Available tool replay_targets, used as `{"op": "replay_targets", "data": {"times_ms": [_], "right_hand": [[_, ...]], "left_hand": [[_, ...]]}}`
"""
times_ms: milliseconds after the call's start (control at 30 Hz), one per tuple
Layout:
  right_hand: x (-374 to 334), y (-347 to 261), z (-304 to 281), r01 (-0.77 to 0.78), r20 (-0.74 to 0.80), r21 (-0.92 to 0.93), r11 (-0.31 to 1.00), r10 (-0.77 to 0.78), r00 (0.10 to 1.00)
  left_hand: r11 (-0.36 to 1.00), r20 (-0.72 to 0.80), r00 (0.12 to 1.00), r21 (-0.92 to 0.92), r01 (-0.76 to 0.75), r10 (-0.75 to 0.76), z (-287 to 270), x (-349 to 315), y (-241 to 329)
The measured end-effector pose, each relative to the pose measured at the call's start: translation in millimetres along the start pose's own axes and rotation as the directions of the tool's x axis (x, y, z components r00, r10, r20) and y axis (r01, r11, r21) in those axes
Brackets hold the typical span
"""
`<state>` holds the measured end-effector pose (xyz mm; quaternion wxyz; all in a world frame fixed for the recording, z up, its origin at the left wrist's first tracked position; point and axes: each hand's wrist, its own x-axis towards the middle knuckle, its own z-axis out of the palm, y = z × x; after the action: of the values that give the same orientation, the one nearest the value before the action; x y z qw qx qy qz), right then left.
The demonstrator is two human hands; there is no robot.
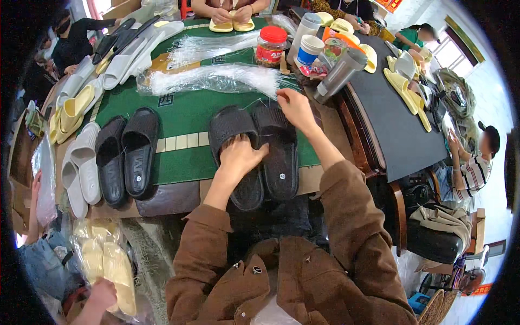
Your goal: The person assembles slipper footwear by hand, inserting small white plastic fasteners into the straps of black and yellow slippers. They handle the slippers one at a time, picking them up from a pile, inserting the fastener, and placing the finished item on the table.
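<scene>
Two black slippers, wide straps finely ribbed, one bearing a small pale sticker, lie side by side at the desk's near edge; the left hand tucks half-curled fingers under one strap, the right hand bends its fingers by the other, and I cannot tell either's grip

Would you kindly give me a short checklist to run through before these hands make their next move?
1. Front black slippers side by side, straps at the far end: ok.
2. Left hand with fingers inside one slipper's opening: ok.
3. Right hand gripping a strand: cannot tell; too fine to make out.
4. Bundle of pale strands lying just beyond the slippers: ok.
5. Ample room beyond the right hand: probably not ok; a silver tumbler stands close.
</scene>
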<state>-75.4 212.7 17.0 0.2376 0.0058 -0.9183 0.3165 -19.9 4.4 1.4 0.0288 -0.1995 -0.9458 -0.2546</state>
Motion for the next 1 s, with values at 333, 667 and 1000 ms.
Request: {"op": "replay_targets", "data": {"times_ms": [333,667,1000], "right_hand": [[13,-4,31,-0.063,0.077,-0.201,0.978,0.08,0.994],[18,-48,21,0.057,0.206,0.312,0.948,-0.126,0.97],[9,-56,31,0.011,0.478,0.408,0.913,-0.223,0.85]], "left_hand": [[0.983,0.16,0.978,-0.106,0.15,-0.133,-19,-7,7],[0.959,0.247,0.968,-0.257,0.12,-0.055,-25,-10,-12],[0.967,0.093,0.992,-0.248,-0.064,0.09,-28,-33,-11]]}}
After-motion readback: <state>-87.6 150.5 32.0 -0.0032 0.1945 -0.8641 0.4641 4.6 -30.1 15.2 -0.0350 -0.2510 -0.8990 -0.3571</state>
